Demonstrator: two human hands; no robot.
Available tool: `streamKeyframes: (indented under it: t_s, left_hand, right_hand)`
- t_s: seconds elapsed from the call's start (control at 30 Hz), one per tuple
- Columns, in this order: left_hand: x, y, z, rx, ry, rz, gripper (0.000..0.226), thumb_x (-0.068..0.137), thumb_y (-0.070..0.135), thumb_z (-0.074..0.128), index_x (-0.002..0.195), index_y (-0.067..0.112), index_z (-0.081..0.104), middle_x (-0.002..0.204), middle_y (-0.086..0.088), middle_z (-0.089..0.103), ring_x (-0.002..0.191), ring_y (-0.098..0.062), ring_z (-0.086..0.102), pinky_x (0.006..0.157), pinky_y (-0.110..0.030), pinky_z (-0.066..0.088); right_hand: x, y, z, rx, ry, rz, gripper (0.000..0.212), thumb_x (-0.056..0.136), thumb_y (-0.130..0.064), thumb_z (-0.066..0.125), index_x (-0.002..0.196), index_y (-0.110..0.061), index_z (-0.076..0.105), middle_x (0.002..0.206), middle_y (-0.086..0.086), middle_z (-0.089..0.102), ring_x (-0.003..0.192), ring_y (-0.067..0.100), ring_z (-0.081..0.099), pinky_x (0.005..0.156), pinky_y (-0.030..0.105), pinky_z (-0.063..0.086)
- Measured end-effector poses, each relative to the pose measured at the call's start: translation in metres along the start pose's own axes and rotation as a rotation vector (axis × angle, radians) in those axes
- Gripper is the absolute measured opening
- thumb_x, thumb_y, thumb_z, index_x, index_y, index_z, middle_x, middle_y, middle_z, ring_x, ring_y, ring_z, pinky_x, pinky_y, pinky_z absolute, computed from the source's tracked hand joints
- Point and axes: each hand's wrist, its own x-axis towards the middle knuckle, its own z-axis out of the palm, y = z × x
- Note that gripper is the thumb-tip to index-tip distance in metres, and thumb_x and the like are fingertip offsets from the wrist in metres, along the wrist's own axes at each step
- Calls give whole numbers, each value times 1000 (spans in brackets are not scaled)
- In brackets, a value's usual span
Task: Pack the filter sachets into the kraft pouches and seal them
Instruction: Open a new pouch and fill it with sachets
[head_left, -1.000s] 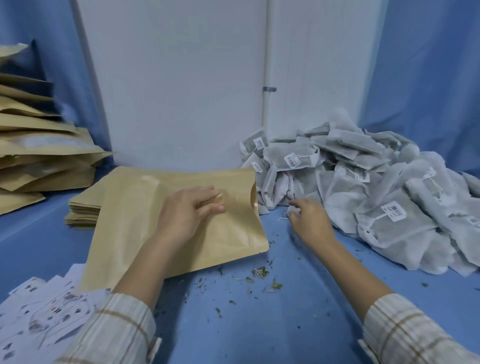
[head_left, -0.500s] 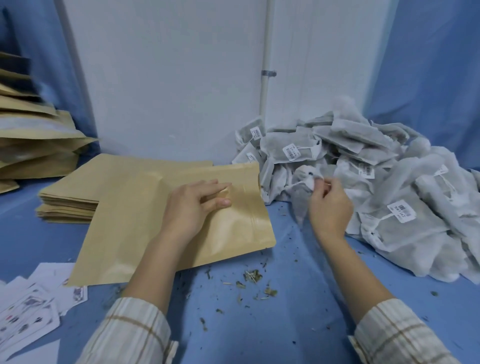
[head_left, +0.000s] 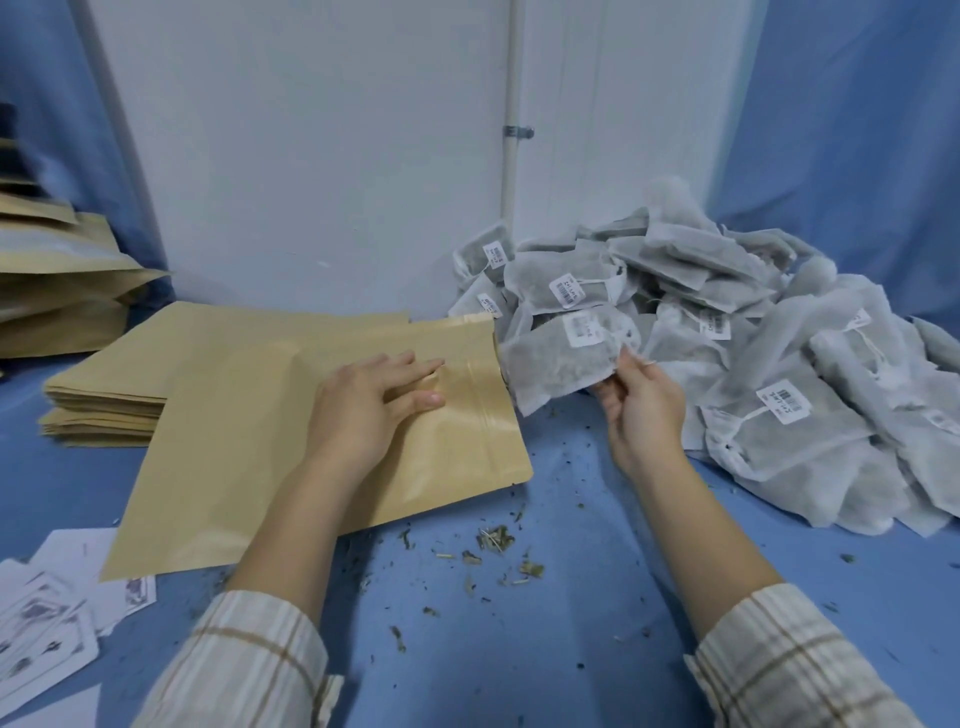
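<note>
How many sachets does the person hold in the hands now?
1. The right hand pinches one filter sachet by its edge, beside the mouth of the kraft pouch. The left hand rests on that pouch and holds none.

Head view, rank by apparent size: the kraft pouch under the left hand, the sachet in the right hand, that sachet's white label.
1. Kraft pouch, clearly largest.
2. Sachet.
3. Label, smallest.
</note>
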Motion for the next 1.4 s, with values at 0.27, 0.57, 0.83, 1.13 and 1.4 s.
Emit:
streamKeyframes:
  t_s: [0.27, 0.57, 0.83, 1.13, 1.4]
  left_hand:
    - [-2, 18, 1, -173, 68, 72, 37, 75, 29, 75, 93, 57, 60, 126, 13, 60, 125, -3, 46, 98, -4, 24]
    - [-5, 29, 17, -107, -45, 165, 37, 78, 31, 72, 101, 57, 59, 126, 13, 61, 126, -5, 46, 99, -1, 22]
    - [-5, 26, 19, 73, -9, 176, 35, 83, 39, 64, 118, 43, 61, 135, 10, 54, 132, -15, 41, 112, -43, 23]
    - [-2, 23, 16, -41, 41, 163, 39, 81, 32, 69, 113, 49, 55, 132, 9, 57, 131, -12, 43, 113, -38, 23]
    - [-1, 25, 7, -186, 116, 128, 41, 76, 30, 74, 88, 65, 57, 109, 37, 54, 111, 14, 46, 91, 4, 24]
  right_hand:
    - [-18, 17, 24, -539, -223, 108, 17, 90, -8, 57, 107, -7, 56, 85, 5, 62, 59, 4, 61, 55, 18, 47]
    - [-15, -3, 26, -1228, -500, -11, 18, 90, -9, 51, 77, -6, 63, 69, 2, 54, 69, 11, 47, 59, 15, 39]
    - [20, -14, -39, -2180, 110, -211, 50, 85, -16, 57, 132, -16, 39, 132, 19, 35, 114, 35, 37, 94, 38, 33]
    - [15, -27, -5, -1287, 41, -443, 21, 91, -30, 56, 75, -17, 52, 67, -1, 49, 71, 16, 45, 52, 19, 28]
    - [-2, -32, 17, -474, -151, 0, 13, 84, -3, 64, 91, -9, 55, 73, 5, 61, 41, 3, 54, 38, 16, 42]
